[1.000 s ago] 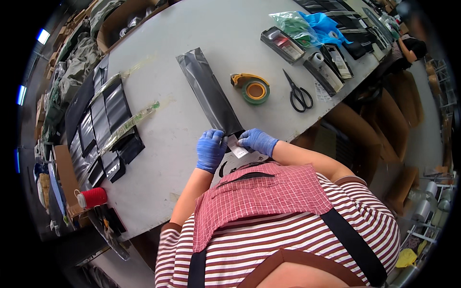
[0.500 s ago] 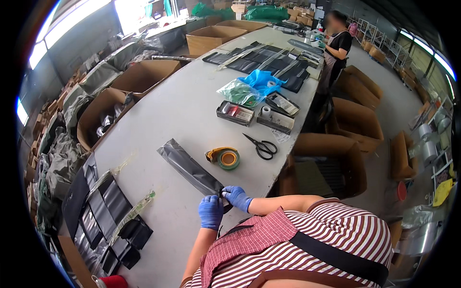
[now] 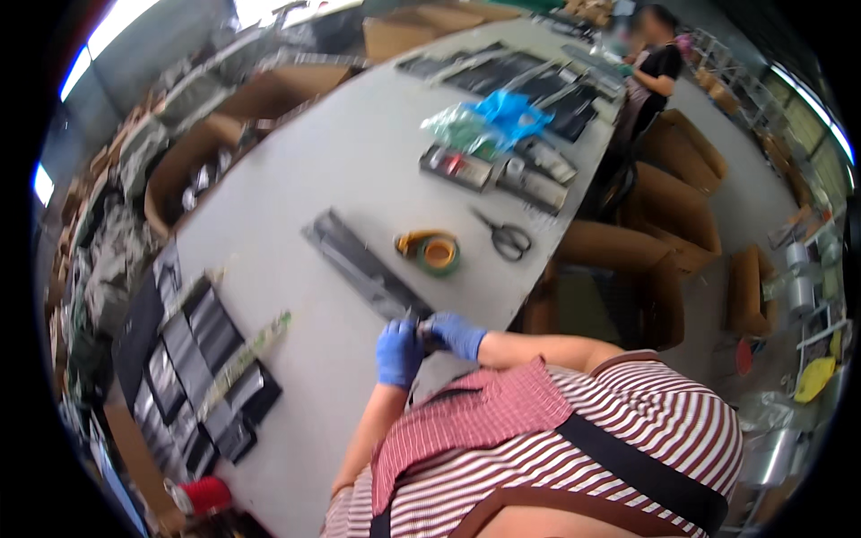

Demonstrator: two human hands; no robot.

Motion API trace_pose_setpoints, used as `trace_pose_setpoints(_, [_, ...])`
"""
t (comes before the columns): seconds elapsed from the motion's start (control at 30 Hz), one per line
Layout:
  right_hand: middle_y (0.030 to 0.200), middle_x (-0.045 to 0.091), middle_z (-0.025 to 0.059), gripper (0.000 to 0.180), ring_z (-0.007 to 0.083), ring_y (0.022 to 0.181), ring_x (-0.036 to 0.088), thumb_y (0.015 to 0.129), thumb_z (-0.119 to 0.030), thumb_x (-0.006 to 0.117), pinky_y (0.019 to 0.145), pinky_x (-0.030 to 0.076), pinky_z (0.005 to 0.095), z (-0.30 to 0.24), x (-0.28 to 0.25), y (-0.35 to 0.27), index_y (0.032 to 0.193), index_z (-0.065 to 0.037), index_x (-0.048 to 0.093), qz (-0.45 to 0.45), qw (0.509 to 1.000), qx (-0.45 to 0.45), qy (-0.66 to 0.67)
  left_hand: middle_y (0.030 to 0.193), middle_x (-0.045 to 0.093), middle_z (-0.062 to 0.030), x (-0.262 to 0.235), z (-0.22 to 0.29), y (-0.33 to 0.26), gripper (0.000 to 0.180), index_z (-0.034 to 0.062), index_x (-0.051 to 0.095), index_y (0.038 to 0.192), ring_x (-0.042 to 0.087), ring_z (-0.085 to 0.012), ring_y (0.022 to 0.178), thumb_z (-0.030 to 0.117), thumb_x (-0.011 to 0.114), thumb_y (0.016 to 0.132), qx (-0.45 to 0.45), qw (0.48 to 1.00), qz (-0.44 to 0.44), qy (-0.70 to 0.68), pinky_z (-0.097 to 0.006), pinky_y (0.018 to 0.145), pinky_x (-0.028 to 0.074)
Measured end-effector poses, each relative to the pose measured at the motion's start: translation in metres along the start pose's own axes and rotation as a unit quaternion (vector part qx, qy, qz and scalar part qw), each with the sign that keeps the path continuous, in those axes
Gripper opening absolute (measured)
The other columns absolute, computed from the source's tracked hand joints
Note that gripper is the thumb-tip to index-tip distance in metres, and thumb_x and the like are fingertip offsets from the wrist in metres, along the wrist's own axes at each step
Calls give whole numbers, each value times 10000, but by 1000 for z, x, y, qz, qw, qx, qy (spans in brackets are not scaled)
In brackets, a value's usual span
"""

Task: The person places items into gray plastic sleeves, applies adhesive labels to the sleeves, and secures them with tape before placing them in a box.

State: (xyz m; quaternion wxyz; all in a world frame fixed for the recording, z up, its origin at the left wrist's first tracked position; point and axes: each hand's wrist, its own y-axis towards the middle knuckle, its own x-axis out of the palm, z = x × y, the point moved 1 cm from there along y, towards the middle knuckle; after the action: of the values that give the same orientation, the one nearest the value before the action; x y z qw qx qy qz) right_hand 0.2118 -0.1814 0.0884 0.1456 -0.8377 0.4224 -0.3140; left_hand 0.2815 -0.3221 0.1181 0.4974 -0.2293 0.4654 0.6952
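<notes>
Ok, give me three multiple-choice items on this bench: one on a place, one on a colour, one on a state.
1. Where do the scissors lie?
A. right of the tape roll
B. under the long dark pouch
C. in a box

2. What colour are the gloves on the left hand and right hand?
A. white
B. blue
C. black

3. How do the hands stand?
A. both flat on the table
B. one lifting the scissors
C. both pinching the pouch's near end

Key: 1 A, the scissors lie on the table just right of the roll. 2 B, both gloves are blue. 3 C, both hands meet at the pouch's near end.
</notes>
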Motion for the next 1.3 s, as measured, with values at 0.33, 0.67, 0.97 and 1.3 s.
trace_pose_setpoints(0.33, [843, 674, 45, 105, 155, 702, 638, 899, -82, 614, 644, 546, 276, 11, -2, 12, 974, -31, 667, 121, 992, -13, 45, 855, 627, -139, 3, 6, -1, 137, 76, 627, 888, 613, -340, 808, 202, 643, 838, -40, 998, -32, 23, -447, 711, 502])
trace_pose_setpoints(0.67, [934, 642, 113, 177, 265, 839, 645, 916, -217, 620, 650, 572, 374, -5, -9, 0, 1021, -78, 594, 206, 949, 148, 190, 832, 617, -129, 8, 0, -5, 132, 72, 622, 872, 609, -330, 772, 198, 635, 837, -9, 1000, -17, 17, -443, 685, 501])
trace_pose_setpoints(0.97, [892, 696, 135, 170, 263, 765, 682, 860, -168, 627, 682, 548, 395, 12, -35, -2, 981, -49, 634, 146, 977, 29, -152, 938, 682, -85, 11, -27, -26, 386, 23, 617, 1117, 654, -176, 787, 350, 642, 912, -522, 764, -123, -358, -331, 654, 524])
trace_pose_setpoints(1.3, [953, 664, 131, 222, 327, 877, 639, 795, -142, 691, 797, 522, 401, 15, -12, -7, 1011, -91, 693, -49, 761, -294, -577, 914, 700, -98, 40, -34, -35, 253, 45, 638, 1105, 697, -214, 779, 219, 586, 929, -535, 679, -180, -468, -309, 601, 543])
